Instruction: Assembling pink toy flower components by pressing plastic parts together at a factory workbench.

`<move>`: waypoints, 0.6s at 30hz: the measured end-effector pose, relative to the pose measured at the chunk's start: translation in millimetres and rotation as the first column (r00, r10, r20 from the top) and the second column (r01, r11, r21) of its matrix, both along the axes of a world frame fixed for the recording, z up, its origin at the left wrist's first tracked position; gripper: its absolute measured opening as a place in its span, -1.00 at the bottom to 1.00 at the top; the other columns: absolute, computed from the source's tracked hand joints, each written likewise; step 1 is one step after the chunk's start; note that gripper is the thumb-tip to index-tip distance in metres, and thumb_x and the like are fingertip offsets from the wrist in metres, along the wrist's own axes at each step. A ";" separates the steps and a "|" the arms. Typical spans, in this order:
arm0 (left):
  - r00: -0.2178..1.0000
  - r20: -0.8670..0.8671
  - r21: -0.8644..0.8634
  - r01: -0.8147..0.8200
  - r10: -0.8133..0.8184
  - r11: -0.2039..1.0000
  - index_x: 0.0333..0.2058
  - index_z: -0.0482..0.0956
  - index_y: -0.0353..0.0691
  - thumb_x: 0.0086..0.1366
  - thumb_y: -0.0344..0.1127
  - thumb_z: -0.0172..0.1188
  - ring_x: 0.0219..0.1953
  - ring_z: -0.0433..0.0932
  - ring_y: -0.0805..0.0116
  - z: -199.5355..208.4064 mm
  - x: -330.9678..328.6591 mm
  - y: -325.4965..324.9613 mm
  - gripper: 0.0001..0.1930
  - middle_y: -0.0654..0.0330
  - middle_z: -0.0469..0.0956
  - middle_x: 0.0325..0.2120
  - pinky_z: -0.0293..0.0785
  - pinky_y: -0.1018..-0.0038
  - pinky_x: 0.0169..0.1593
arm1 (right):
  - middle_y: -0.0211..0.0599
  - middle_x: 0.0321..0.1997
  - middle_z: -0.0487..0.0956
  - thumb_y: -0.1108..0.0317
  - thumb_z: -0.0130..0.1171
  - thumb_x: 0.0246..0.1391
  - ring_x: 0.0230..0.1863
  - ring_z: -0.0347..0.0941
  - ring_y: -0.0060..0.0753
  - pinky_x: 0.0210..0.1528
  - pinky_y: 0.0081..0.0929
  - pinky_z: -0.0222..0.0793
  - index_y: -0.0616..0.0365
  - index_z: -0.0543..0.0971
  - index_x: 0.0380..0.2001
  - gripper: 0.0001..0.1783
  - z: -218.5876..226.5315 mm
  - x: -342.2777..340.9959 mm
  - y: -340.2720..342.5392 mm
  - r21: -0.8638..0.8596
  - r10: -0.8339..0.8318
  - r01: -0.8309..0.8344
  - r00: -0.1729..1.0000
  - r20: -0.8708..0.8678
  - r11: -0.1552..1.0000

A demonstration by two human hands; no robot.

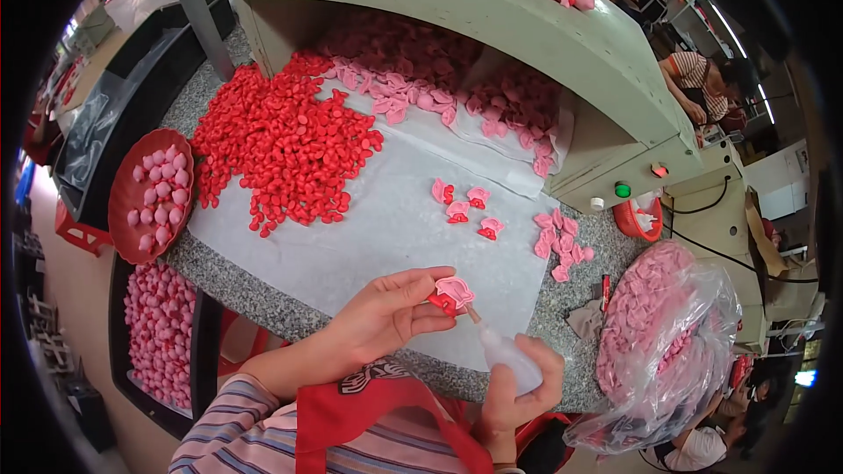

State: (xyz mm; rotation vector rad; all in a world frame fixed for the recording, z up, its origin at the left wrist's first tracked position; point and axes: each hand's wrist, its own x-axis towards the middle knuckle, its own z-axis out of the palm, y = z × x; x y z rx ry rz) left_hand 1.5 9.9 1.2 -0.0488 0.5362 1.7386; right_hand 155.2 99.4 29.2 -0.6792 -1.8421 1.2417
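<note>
The left hand [386, 314] pinches a small red-and-pink piece [454, 288] between the thumb and the fingers, above the near part of a white sheet [413, 241], while the right hand [525, 393] is closed around a whitish bottle [509, 362], whose narrow tip points at the piece, though I cannot tell if it touches. Beyond the hands, four similar pieces [457, 208] lie on the sheet, with loose pink parts [562, 244] to their right. Farther out are a big red heap [285, 136] at left and a clear bag [672, 342] of pink parts at right.
</note>
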 end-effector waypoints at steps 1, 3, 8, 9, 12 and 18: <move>1.000 0.009 -0.023 0.004 -0.004 1.000 0.00 0.28 -0.36 0.23 -0.30 -0.02 -0.17 0.48 0.34 1.9 1.2 -0.9 -0.61 0.09 0.47 -0.21 0.43 0.40 -0.06 | -0.15 -0.36 0.45 0.56 0.05 -0.31 -0.46 0.41 -0.40 -0.36 -0.52 0.36 0.32 0.41 -0.32 -0.67 0.1 1.4 -1.2 0.188 0.022 -0.020 1.000 -0.008 0.982; 1.000 -0.017 -0.048 -0.010 0.010 0.999 -0.02 0.29 -0.36 0.23 -0.30 -0.01 -0.18 0.48 0.34 3.4 3.3 -1.9 -0.62 0.09 0.47 -0.22 0.42 0.40 -0.06 | -0.28 -0.72 0.41 0.57 0.16 -0.39 -0.83 0.24 -0.42 -0.76 -0.60 0.17 0.28 0.46 -0.36 -0.65 5.4 -8.0 5.8 0.486 0.114 -0.064 0.991 -0.075 0.872; 1.000 -0.023 -0.040 -0.021 0.020 0.999 -0.04 0.32 -0.38 0.23 -0.30 -0.01 -0.17 0.48 0.32 3.3 1.9 -7.1 -0.64 0.07 0.47 -0.22 0.42 0.37 -0.05 | -0.31 -0.72 0.41 0.56 0.18 -0.40 -0.80 0.25 -0.44 -0.75 -0.61 0.15 0.24 0.48 -0.40 -0.68 12.2 -11.9 -3.7 0.487 0.131 -0.137 0.990 0.046 0.863; 0.999 -0.029 -0.048 -0.021 0.020 0.999 -0.05 0.33 -0.39 0.22 -0.30 -0.01 -0.16 0.47 0.31 4.4 2.1 -6.7 -0.64 0.07 0.47 -0.21 0.41 0.37 -0.04 | -0.33 -0.72 0.40 0.56 0.19 -0.41 -0.80 0.24 -0.45 -0.75 -0.61 0.15 0.23 0.49 -0.40 -0.68 12.4 -12.8 -3.6 0.493 0.139 -0.148 0.989 0.054 0.857; 0.999 -0.037 -0.050 -0.023 0.021 0.999 -0.05 0.33 -0.40 0.22 -0.31 0.00 -0.14 0.46 0.30 6.5 2.7 -7.0 -0.64 0.07 0.46 -0.20 0.40 0.36 -0.03 | -0.34 -0.70 0.42 0.56 0.18 -0.40 -0.79 0.26 -0.45 -0.74 -0.60 0.16 0.22 0.49 -0.40 -0.68 9.6 -12.4 -3.7 0.467 0.142 -0.146 0.989 0.044 0.872; 0.998 -0.045 -0.044 -0.035 0.033 0.998 -0.06 0.33 -0.42 0.22 -0.32 -0.01 -0.12 0.44 0.30 5.4 2.6 -7.3 -0.64 0.05 0.45 -0.19 0.39 0.34 -0.01 | -0.32 -0.66 0.46 0.57 0.18 -0.39 -0.77 0.30 -0.44 -0.73 -0.60 0.18 0.22 0.48 -0.40 -0.68 9.4 -14.6 -4.1 0.452 0.142 -0.148 0.989 0.046 0.880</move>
